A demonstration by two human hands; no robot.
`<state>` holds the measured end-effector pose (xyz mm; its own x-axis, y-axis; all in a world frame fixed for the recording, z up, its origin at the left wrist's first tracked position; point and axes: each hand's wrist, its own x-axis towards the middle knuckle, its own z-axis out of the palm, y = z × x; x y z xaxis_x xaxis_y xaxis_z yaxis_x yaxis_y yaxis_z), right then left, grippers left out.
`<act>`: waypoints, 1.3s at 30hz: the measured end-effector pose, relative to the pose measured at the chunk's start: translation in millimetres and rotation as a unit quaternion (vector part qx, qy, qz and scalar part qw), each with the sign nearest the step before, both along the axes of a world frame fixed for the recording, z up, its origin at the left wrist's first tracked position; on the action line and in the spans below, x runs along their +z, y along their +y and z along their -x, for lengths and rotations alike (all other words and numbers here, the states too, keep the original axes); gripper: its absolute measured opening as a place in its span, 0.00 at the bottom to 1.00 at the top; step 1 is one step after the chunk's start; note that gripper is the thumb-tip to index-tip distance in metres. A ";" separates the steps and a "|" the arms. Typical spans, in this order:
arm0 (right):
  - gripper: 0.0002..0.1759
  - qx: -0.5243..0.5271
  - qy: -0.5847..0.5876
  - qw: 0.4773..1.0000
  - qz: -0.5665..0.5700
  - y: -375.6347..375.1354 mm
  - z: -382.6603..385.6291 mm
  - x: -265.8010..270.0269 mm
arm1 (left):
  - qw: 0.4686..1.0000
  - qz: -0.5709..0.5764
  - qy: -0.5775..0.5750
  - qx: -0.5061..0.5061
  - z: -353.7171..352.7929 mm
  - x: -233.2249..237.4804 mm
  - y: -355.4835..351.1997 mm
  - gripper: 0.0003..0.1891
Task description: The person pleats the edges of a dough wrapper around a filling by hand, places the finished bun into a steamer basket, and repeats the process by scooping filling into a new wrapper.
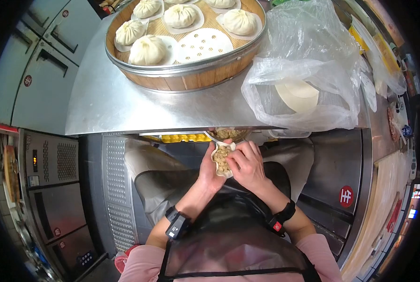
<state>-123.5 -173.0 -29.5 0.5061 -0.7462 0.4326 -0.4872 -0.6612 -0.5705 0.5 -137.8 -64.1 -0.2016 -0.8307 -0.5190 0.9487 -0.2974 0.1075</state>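
A single head-worn camera faces forward and steeply down through a very wide lens, its corners dark and rounded. Closest to it, the black apron (229, 242) fills the bottom; the left hand (211, 169) and right hand (248, 165) sit near the centre. Beyond spreads the steel worktable (172, 110), and the top edge crops the bamboo steamer (186, 79). Cabinet doors (43, 91) lean at left.

The wrapper (227, 174) is cream, the filling (221, 159) tan, the apron (229, 249) black, the paper (205, 43) white, dotted with holes.
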 end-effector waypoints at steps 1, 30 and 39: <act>0.07 0.005 0.004 1.000 0.003 1.2 1.4 -1.3 | 1.000 0.000 0.024 0.002 -0.6 -3.1 1.8 0.27; 0.07 0.042 0.018 0.996 -0.081 9.7 36.9 18.7 | 0.968 0.043 -0.221 -0.115 7.4 29.3 34.2 0.10; 0.07 0.043 -0.026 0.992 -0.113 6.9 37.4 32.1 | 0.956 0.067 -0.233 -0.163 8.4 27.1 33.3 0.11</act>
<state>-160.9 -166.1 2.6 0.5525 -0.7828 0.2862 -0.4006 -0.5505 -0.7324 -7.9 -104.4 -36.9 -0.2341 -0.8281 -0.5094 0.6481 -0.5235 0.5532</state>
